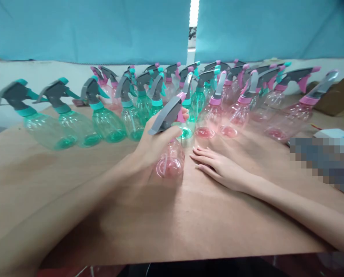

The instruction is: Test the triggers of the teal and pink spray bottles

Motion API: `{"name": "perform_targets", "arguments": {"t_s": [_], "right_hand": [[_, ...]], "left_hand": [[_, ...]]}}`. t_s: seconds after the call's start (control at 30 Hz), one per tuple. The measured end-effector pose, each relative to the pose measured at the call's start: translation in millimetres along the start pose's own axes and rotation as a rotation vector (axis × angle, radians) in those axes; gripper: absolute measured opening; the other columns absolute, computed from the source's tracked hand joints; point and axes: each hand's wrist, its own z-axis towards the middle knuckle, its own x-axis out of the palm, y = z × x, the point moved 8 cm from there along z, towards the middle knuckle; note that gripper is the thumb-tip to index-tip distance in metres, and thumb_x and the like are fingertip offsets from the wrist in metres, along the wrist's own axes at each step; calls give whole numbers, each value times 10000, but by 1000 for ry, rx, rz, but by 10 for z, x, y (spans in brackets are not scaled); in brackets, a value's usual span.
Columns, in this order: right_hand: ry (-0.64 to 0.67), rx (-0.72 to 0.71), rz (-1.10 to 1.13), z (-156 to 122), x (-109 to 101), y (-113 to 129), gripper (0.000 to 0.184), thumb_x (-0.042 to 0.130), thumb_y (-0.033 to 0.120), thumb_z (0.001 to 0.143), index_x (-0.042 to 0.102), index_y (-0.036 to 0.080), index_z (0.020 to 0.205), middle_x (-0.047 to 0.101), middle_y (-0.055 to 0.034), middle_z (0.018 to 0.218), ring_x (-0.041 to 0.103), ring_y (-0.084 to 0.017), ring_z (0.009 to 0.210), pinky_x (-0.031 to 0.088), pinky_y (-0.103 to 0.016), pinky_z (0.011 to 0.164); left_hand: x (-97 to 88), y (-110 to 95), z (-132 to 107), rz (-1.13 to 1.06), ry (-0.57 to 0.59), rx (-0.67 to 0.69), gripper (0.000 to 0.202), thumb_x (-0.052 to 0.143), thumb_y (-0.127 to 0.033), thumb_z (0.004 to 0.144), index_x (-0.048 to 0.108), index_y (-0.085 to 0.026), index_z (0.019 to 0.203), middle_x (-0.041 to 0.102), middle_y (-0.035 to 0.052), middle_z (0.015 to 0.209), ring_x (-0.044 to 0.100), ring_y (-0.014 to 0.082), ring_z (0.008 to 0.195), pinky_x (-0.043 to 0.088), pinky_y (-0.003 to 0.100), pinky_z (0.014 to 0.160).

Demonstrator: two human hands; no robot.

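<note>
One pink bottle (172, 163) upright, nozzle facing away, in left hand (153, 146)

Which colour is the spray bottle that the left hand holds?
The spray bottle is transparent pink, its sprayer grey; the head view shows it.

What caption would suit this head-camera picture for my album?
Left hand grips a pink spray bottle; right hand rests flat beside it, rows of bottles behind.
</note>
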Motion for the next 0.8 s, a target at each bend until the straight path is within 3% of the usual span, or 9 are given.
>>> {"name": "perform_targets", "arguments": {"t_s": [0.3,0.4,0.57,0.67,0.73,0.8], "right_hand": [[15,-23,-76,-51,34,168,420,351,336,1011,559,145,1321,505,-142,1417,364,-292,1377,330,-534,1112],[12,-4,-94,-128,81,302,440,364,344,1009,539,119,1343,496,-153,1423,342,-295,1387,306,-527,1127],[38,-14,-42,-252,155,649,447,373,318,1008,477,121,1396,442,-141,1464,315,-291,1400,274,-533,1139],[169,-93,125,-318,182,964,440,382,324,1013,458,151,1410,426,-129,1480,292,-261,1414,209,-513,1164],[394,-232,383,-424,223,1287,380,421,313,1003,502,246,1369,454,-62,1473,334,-231,1396,211,-488,1167],[513,-327,581,-527,151,1554,292,493,336,976,591,300,1249,568,-15,1355,489,-213,1280,354,-444,1102]], "left_hand": [[16,-23,-19,-31,-24,1,243,530,-124,716,632,-216,917,652,15,920,611,200,866,502,338,793],[9,-29,-16,-33,-30,16,252,535,-122,708,630,-220,920,658,20,975,601,203,908,505,331,797],[-24,15,3,-2,-24,3,225,535,-131,715,620,-216,905,654,13,900,606,196,862,502,342,805],[-55,22,15,-8,-31,8,220,533,-127,710,617,-212,895,658,17,945,606,205,912,506,342,800],[-63,35,21,-10,-28,-6,214,533,-131,708,624,-209,886,660,23,966,604,215,940,513,349,796],[-59,44,23,-12,-20,-21,215,532,-134,710,631,-210,885,660,27,990,602,220,953,517,359,800]]}}
